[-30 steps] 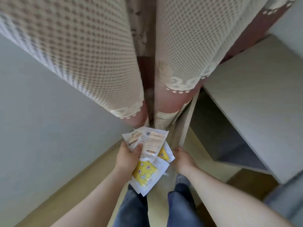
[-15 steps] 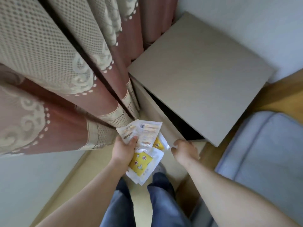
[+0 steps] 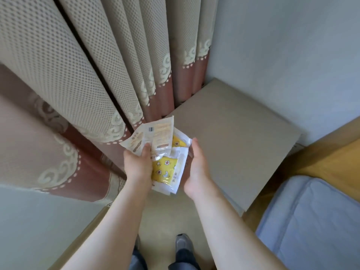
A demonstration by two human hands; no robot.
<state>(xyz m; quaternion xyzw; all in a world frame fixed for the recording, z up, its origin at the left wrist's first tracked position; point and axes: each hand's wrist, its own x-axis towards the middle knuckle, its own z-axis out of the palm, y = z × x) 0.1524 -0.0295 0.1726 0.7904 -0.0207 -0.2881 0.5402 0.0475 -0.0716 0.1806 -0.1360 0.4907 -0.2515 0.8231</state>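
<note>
Yellow-and-white packets [image 3: 165, 170] fan from my left hand [image 3: 138, 168], thumb pinning them; my right hand [image 3: 196, 168], fingers straight, rests against their right edge, gripping nothing.

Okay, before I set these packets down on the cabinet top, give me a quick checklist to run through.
1. Hold: left hand grips the packets, thumb on top: ok.
2. Stack tidiness: packets fanned at different angles: not ok.
3. Support: right hand lies along their right edge; whether it holds them: cannot tell.
4. Landing spot: cabinet top is just beyond the hands, likely reachable: ok.
5. Clearance: curtain hangs close behind the packets; touching or not: cannot tell.
</note>
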